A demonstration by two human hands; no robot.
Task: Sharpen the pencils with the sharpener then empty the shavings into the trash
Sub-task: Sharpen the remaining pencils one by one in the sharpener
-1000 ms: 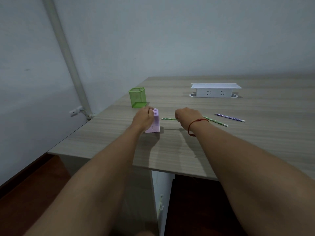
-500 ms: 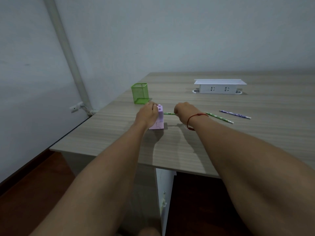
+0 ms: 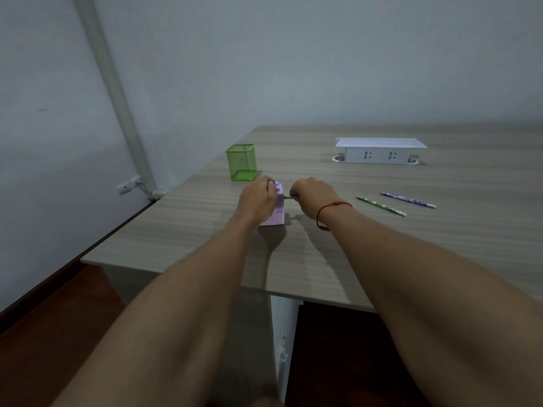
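While both bare arms are reaching out over the desk (image 3: 440, 245), the left hand (image 3: 258, 201) is wrapping its curled fingers round the sharpener (image 3: 278, 211), a lilac block that is standing upright on the near-left part of the wood. The right hand (image 3: 313, 195) is sitting just to the right of it, fingers curled in and pinching a pencil (image 3: 287, 197). Only a short green stub is showing between the knuckles and the sharpener's right face, lying level and meeting that face high up. How far it is going in, I cannot tell. A red string (image 3: 333, 205) is circling the right wrist.

Two more pencils are lying flat on the desk to the right, well apart from the hands: a green pencil (image 3: 381, 206) nearer, and a purple pencil (image 3: 408, 200) just beyond it, roughly parallel and not touching it. A green mesh cup (image 3: 241, 162) is standing upright just beyond the left hand, near the desk's left edge. Farther back and to the right, a white socket box (image 3: 377, 151) is sitting on the desk. A pale pipe (image 3: 117, 92) is running up the wall at the left.
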